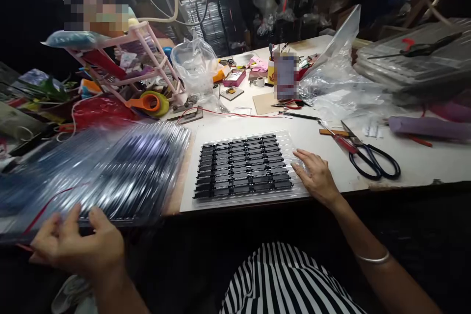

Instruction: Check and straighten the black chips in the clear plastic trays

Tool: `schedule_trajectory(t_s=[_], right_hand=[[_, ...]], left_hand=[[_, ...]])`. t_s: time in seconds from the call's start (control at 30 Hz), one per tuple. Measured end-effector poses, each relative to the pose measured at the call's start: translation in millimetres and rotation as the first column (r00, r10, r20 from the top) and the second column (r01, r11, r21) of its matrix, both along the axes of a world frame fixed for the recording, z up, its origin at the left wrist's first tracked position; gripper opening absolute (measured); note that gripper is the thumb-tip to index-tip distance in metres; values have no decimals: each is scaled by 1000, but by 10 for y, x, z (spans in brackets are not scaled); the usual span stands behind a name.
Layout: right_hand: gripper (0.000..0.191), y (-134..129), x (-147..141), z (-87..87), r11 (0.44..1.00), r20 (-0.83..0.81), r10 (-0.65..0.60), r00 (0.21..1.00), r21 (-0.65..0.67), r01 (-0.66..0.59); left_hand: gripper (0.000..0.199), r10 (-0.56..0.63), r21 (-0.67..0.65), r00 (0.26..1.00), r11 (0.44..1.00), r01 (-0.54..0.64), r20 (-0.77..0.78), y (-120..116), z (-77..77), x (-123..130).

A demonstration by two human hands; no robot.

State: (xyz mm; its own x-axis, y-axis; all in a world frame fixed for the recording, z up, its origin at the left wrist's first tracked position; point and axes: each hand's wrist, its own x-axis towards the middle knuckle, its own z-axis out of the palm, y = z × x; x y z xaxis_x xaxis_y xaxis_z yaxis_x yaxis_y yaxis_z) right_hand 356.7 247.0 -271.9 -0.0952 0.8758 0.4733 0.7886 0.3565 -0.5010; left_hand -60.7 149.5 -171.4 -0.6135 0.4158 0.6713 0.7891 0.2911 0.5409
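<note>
A clear plastic tray (299, 179) lies near the table's front edge, filled with rows of black comb-like plastic strips (243, 166). My right hand (317, 176) rests at the tray's right edge, fingers stretched and touching it. To the left is a stack of clear ribbed trays (147, 171) with dark contents, partly smeared by motion. My left hand (83, 243) is at the front edge of that stack, fingers bent but apart; whether it presses on the plastic is unclear. A thin red string (47, 203) lies on the stack beside my left fingers.
Black-handled scissors (379, 162) and a red-handled tool (344, 143) lie at right. Behind stand a pink rack (162, 64), an orange tape roll (149, 102), pliers (294, 104) and a pen cup (271, 71). Crumpled clear plastic (338, 88) covers the back right of the white table (412, 169).
</note>
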Motion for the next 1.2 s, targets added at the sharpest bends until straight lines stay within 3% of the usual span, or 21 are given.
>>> schedule_trajectory(t_s=[0.03,0.1,0.17,0.23,0.3,0.4,0.53,0.77,0.9,1.0,1.2], right_hand=[[36,19,13,-14,1000,10,-5,1000,2,5],[34,50,38,-41,1000,23,-15,1000,-2,15],[34,70,54,-62,1000,30,-23,999,-11,24],[35,75,59,-75,999,35,-26,999,-18,26],[35,65,49,-78,999,37,-25,999,-25,26],[36,34,11,-56,999,28,-27,999,-36,28],[36,-21,-59,14,998,13,-37,999,-40,38],[35,-170,-114,178,1000,50,-25,998,1,25],[33,-228,-90,287,999,62,-16,998,33,14],[34,-284,-40,332,999,-7,-5,1000,36,6],[30,-490,177,308,998,-76,-64,995,-24,63]], left_hand=[[36,-1,50,998,999,4,-63,16,9,204],[30,-211,19,975,977,212,-71,52,-50,571],[36,-421,-63,907,906,419,-7,102,-228,802],[43,-542,-191,836,814,548,89,169,-482,875],[47,-570,-277,805,756,593,168,240,-722,841],[47,-512,-274,829,783,558,227,329,-909,755],[44,-447,-224,848,829,512,285,377,-896,716],[49,-451,-230,784,785,576,426,253,-777,685],[49,-415,-136,714,806,577,564,188,-663,782],[43,-355,-130,706,836,533,613,100,-607,884],[37,-221,-163,671,873,460,708,-219,-637,1083]])
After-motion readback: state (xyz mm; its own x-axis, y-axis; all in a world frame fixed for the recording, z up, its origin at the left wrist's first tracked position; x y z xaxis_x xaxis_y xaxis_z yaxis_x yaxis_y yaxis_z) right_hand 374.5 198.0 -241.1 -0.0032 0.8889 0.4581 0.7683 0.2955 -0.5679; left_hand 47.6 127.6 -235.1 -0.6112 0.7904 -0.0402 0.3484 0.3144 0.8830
